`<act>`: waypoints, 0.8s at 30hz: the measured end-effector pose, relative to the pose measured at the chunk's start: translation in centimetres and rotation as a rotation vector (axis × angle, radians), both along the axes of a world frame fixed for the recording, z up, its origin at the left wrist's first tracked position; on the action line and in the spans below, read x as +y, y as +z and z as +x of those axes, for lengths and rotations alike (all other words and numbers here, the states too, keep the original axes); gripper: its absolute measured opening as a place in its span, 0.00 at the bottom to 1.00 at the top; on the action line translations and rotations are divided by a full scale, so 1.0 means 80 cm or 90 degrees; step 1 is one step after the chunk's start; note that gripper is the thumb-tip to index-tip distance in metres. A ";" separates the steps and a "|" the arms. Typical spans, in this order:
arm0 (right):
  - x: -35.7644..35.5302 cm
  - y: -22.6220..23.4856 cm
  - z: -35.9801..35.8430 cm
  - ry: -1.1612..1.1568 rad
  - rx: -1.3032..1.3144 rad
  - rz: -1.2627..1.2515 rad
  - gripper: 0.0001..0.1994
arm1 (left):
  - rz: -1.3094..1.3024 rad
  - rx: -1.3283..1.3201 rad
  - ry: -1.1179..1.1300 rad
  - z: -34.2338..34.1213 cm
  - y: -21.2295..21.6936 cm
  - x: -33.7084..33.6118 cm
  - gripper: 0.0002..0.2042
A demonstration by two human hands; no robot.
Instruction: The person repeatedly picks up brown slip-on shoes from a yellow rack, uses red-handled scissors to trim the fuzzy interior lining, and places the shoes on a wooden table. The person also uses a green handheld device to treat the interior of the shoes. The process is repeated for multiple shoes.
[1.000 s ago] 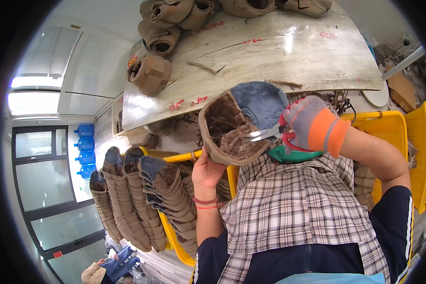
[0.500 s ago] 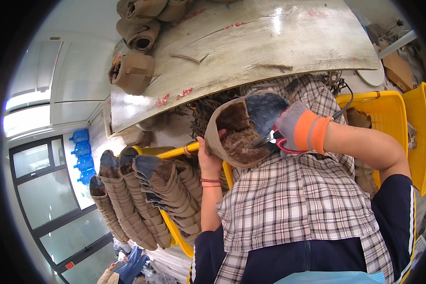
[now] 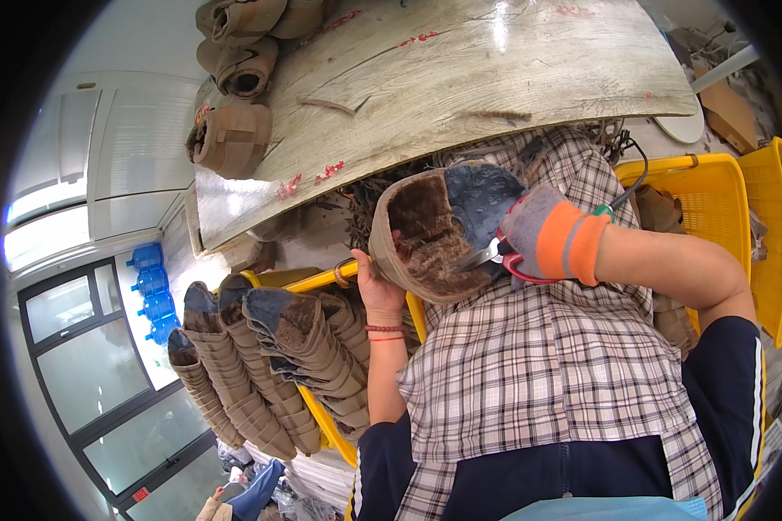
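On my lap lies a fur-lined shoe upper [image 3: 417, 217], tan outside, with brown pile and a dark blue area inside. My left hand [image 3: 381, 286], bare with red beaded bracelets, grips its left rim; the thumb is outside and a fingertip shows inside. In a grey and orange glove, my right hand [image 3: 534, 234] is closed round red-handled scissors [image 3: 488, 253]. Their metal blades point left, against the brown lining near the upper's lower right side. The glove hides part of the handles. A plaid apron [image 3: 539, 365] lies beneath.
A wood-patterned table [image 3: 460, 78] stands ahead, with rolled tan uppers [image 3: 230, 139] at its left and thin scraps on top. Stacked uppers [image 3: 295, 347] lean in a yellow crate [image 3: 317, 425] at left. More yellow baskets [image 3: 712, 182] stand at right, beside a black cord [image 3: 639, 165].
The scissor blades show a little more fully against the lining. The shoe upper has shifted slightly left in view, still held by my left hand. The whole view has turned slightly.
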State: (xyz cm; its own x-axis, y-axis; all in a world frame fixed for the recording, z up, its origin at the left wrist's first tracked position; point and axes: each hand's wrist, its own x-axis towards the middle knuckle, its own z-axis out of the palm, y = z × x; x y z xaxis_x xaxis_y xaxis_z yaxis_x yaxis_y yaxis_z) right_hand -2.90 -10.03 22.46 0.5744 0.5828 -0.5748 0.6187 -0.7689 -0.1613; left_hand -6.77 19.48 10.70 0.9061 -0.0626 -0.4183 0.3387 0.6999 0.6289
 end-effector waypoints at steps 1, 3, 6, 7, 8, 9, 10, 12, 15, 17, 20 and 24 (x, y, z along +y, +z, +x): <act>-0.001 0.000 0.000 0.000 -0.009 0.001 0.13 | -0.006 -0.007 -0.008 0.000 -0.002 0.002 0.30; -0.007 -0.010 -0.004 -0.007 -0.034 0.062 0.13 | -0.021 -0.011 -0.014 0.000 -0.003 0.003 0.29; -0.020 0.001 -0.008 -0.053 -0.062 0.134 0.13 | -0.001 -0.010 -0.013 -0.005 0.006 0.001 0.25; -0.024 0.010 -0.010 -0.070 -0.074 0.158 0.13 | 0.034 -0.011 -0.015 -0.011 0.017 0.002 0.23; -0.030 0.016 -0.014 -0.105 -0.128 0.223 0.13 | 0.074 0.022 0.024 -0.013 0.029 0.001 0.21; -0.041 0.022 -0.020 -0.142 -0.180 0.286 0.13 | 0.120 -0.045 -0.032 -0.016 0.049 0.008 0.20; -0.050 0.028 -0.020 -0.149 -0.214 0.311 0.13 | 0.153 -0.067 0.001 -0.024 0.079 0.012 0.20; -0.066 0.044 -0.019 -0.167 -0.253 0.327 0.14 | 0.223 -0.133 0.062 -0.044 0.147 0.020 0.19; -0.092 0.048 -0.024 -0.229 -0.272 0.304 0.17 | 0.338 -0.295 0.189 -0.060 0.234 0.045 0.19; -0.102 0.033 -0.030 -0.304 -0.289 0.289 0.19 | 0.509 -0.437 0.292 -0.036 0.270 0.068 0.18; -0.100 0.022 -0.031 -0.346 -0.268 0.275 0.21 | 0.894 -0.355 0.368 0.020 0.327 0.097 0.14; -0.096 0.028 -0.036 -0.375 -0.252 0.258 0.16 | 1.358 -0.410 0.308 0.162 0.342 0.161 0.13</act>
